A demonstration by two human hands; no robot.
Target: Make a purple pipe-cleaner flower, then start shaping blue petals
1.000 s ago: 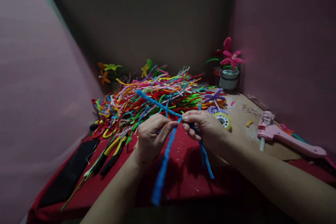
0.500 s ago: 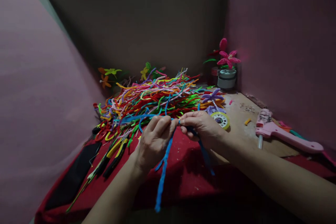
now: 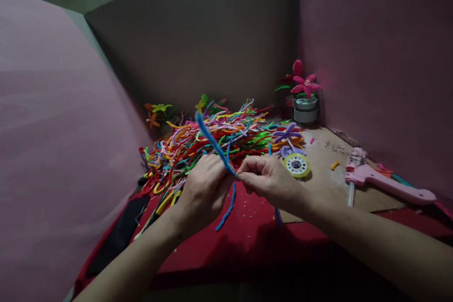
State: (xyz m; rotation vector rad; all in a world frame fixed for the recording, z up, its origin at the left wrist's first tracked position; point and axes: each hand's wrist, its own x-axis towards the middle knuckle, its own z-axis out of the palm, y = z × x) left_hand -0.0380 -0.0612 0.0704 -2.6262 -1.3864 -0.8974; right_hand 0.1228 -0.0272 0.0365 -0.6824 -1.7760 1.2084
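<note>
Blue pipe cleaners point(image 3: 215, 145) cross between my two hands above the red cloth. My left hand point(image 3: 208, 186) is closed around them, its back toward the camera and its fingertips partly hidden. Thumb and forefinger of my right hand point(image 3: 260, 177) pinch the blue stems at the crossing, close beside the left fingers. One thick blue length slants up and left over the pile; a thinner blue end point(image 3: 228, 212) hangs below the hands. Behind them lies a large heap of multicoloured pipe cleaners point(image 3: 215, 125).
A yellow tape roll point(image 3: 296, 165) and purple flower point(image 3: 286, 134) sit right of my hands. A pink glue gun point(image 3: 389, 184) lies on the board point(image 3: 318, 151). Yellow-black pliers point(image 3: 164, 202) and a dark flat object point(image 3: 116, 233) are at left.
The thick blue length now points up-left instead of hanging down. My left hand has turned over more, its back now showing. The view has shifted slightly.
</note>
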